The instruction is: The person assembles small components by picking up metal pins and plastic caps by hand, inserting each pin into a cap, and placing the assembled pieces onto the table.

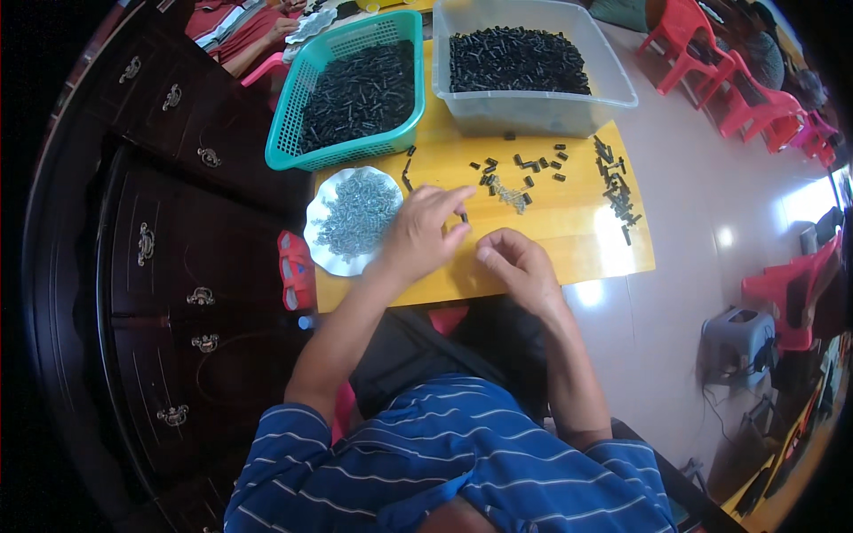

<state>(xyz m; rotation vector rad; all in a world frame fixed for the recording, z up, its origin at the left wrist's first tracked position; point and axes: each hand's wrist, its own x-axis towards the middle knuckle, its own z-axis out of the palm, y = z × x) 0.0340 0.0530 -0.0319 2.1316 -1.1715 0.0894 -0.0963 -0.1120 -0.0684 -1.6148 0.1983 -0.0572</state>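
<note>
My left hand [425, 226] is over the yellow tabletop, just right of a white scalloped plate [314, 213] heaped with small clear pieces [357, 213]. A small black tube [464, 217] shows at its fingertips, between the thumb and the forefinger. My right hand [524, 269] hovers over the near edge with its thumb and fingers curled together; whatever they pinch, if anything, is hidden. Beyond the hands lie several loose black tubes [559, 178] around a small pile of clear pieces [511, 195]. At the right edge, longer black pieces [615, 182] form a heap.
A green slotted basket [278, 133] and a translucent plastic tub [533, 115], both filled with black pieces, stand at the far side of the yellow table [569, 240]. Dark wooden drawers [160, 266] rise on the left. Red chairs [755, 98] and a grey stool [739, 333] are to the right.
</note>
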